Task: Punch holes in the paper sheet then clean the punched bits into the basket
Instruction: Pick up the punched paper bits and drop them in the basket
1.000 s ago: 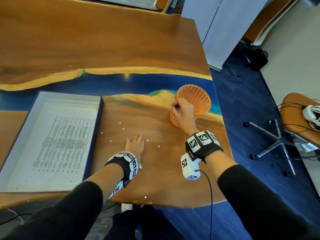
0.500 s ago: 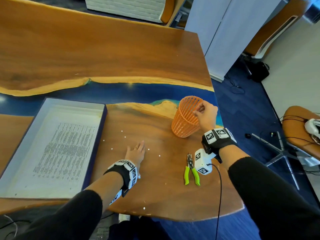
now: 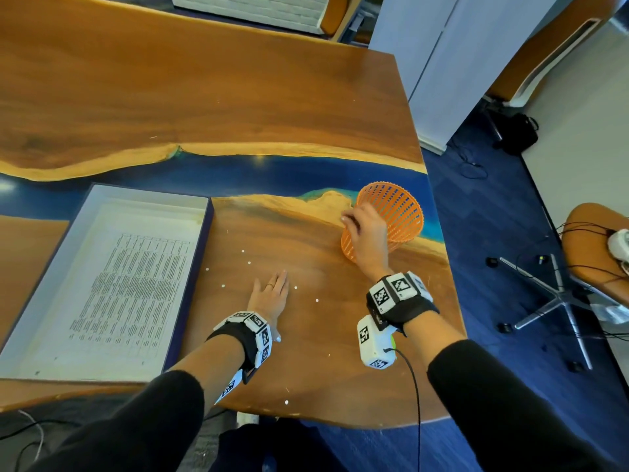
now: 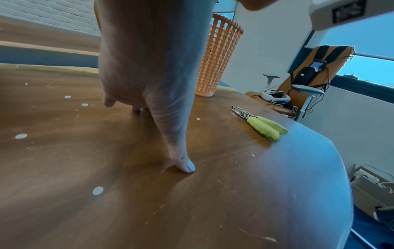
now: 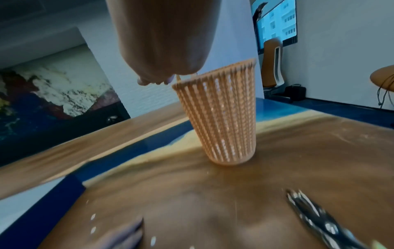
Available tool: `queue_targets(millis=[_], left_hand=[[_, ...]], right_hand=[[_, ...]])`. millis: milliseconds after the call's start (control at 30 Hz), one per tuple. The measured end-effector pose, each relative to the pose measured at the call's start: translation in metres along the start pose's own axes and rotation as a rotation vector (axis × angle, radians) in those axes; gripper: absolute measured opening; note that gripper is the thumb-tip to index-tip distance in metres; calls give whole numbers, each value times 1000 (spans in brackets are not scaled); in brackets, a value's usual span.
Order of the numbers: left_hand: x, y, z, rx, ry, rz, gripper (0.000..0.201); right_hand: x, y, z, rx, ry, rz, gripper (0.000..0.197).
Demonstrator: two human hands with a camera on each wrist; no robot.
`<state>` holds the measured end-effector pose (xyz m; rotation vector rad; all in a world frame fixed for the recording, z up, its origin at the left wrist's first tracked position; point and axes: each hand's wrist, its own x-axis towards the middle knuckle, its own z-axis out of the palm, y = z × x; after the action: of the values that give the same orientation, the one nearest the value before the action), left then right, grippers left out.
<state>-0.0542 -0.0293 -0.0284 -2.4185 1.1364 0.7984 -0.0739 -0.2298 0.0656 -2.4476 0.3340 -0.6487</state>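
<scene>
The orange mesh basket (image 3: 398,212) (image 5: 219,121) stands upright at the table's right end. My right hand (image 3: 366,238) is in front of its left side, fingers bunched together just beside the rim (image 5: 153,81); nothing shows between them. My left hand (image 3: 272,291) lies flat on the wood, thumb tip (image 4: 187,166) touching it. Several white punched bits (image 3: 249,263) (image 4: 20,136) are scattered around it. The printed paper sheet (image 3: 129,294) lies in the shallow box (image 3: 149,196) at left. The green-handled punch (image 4: 260,123) lies on the table, hidden under my right wrist in the head view.
The table's curved edge (image 3: 452,301) runs close to the right of the basket and punch. One bit (image 3: 286,402) lies near the front edge. An office chair (image 3: 595,247) with cables stands on the blue floor at right. A white cabinet (image 3: 452,63) stands beyond the table corner.
My right hand has swung from the right side of the basket's rim back to its left side, and its wrist now covers the punch. The left hand has stayed flat.
</scene>
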Motion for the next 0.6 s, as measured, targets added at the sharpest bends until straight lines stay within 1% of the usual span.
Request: queue_targets(millis=[100,267,367,467,600], left_hand=[[2,-1,1,-13,7,-11,134],[2,2,5,-21,29,-33,134],[3,6,8,-16,32,-56,136],[3,9,7,0,30,-69,135],[4,10,7,6,34,-83,136]], right_hand=[[-31,6,25,3,-140,41,11],[-83,32,58,-33,-356,268,8],[-102,40,67,-49,-455,366,9],[-110,40,75,-38,-508,416,10],[-115,38,83,-40,-518,411,10]])
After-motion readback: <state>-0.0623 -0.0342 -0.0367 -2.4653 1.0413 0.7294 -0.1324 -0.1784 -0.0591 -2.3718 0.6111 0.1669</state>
